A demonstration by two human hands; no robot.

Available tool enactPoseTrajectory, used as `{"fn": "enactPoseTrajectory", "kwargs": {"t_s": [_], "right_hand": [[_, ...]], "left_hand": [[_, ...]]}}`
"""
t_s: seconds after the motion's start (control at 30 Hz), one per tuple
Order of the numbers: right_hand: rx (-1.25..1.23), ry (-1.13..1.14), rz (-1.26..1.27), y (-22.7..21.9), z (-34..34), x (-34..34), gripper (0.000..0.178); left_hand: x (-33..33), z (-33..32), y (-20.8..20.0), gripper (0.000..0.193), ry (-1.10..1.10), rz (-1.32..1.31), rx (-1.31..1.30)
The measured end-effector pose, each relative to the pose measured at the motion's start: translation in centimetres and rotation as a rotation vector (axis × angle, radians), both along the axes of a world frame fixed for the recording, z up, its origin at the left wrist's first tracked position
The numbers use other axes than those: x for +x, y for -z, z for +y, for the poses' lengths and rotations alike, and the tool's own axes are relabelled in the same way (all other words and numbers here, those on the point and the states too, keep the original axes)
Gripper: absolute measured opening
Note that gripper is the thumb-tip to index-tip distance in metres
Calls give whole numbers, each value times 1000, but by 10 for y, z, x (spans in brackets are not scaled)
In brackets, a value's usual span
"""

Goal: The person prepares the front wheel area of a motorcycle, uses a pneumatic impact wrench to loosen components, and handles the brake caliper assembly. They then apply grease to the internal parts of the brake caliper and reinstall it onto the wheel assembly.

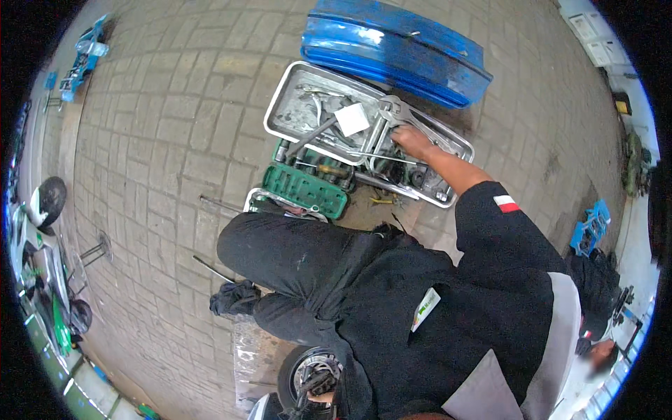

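My right hand (pixel 413 142) reaches into the right part of a metal tray (pixel 280 94). Its fingers are curled down among the tools, and what they grip, if anything, is hidden. Right beside the fingertips lies a large wrench (pixel 393 110). Long metal bars and sockets fill the tray around my wrist, and a white square card (pixel 351 120) lies on the tools to the left. Only a sliver of my left hand (pixel 322 397) shows at the lower edge, against a small wheel (pixel 288 374) and dark parts at its hub. The fingers of that hand cannot be made out.
A blue metal toolbox part (pixel 392 49) lies beyond the tray. Nearer my legs is an open green socket case (pixel 304 187). Rods (pixel 212 269) and a dark cloth (pixel 234 298) lie by my feet. A motorcycle (pixel 49 259) stands far left; another person (pixel 593 350) is at lower right.
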State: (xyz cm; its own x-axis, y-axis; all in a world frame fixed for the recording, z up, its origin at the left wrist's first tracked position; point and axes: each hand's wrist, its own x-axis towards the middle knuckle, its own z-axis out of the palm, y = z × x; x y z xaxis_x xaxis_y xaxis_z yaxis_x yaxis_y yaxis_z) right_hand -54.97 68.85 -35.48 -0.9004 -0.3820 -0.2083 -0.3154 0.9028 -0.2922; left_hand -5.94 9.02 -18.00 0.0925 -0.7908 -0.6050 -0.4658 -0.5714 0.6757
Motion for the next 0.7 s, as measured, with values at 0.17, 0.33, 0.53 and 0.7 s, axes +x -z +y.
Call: {"fn": "enactPoseTrajectory", "kwargs": {"t_s": [0.17, 0.33, 0.53, 0.7], "right_hand": [[-85, 122, -19, -5, 1, 5, 37], [-174, 118, -65, 2, 14, 2, 38], [-46, -60, -82, -11, 8, -6, 44], [28, -238, -208, 5, 21, -20, 46]], "left_hand": [[-6, -6, -4, 65, 38, -9, 6], [-9, -13, -10, 65, 66, -22, 6], [-5, -15, -13, 64, 64, -21, 1], [2, -11, -12, 64, 53, -17, 5]]}}
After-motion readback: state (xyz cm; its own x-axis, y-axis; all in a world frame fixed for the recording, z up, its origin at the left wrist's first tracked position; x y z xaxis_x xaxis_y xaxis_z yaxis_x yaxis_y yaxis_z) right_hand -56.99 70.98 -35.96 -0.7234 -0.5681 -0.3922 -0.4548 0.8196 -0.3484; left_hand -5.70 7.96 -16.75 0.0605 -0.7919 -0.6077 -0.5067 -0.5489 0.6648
